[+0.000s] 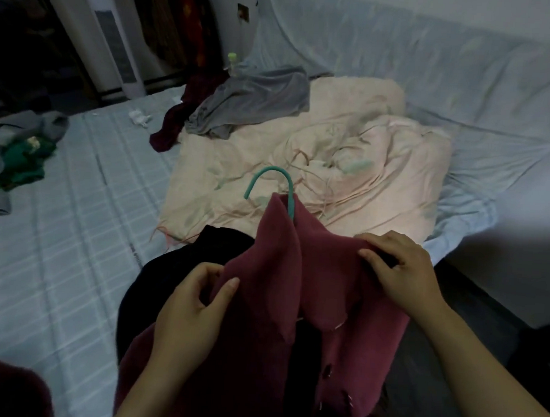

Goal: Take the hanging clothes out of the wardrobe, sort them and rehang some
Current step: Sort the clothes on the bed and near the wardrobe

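Observation:
A maroon coat (275, 304) with buttons lies in front of me on a teal hanger (287, 190), whose hook sticks up out of the collar. My left hand (192, 303) pinches the coat's left shoulder between thumb and fingers. My right hand (397, 272) grips the right shoulder. Under the coat lies a black garment (168, 266). The wardrobe (24, 45) stands dark at the far left, with hanging clothes (178, 21) beside it.
A pale pink duvet (349, 167) is bunched on the blue checked bed (75, 217). A grey garment (250, 102) and a dark red one (170, 123) lie at its far edge. Green and grey clothes (12, 156) are piled at the left. A white tower fan (116, 40) stands behind.

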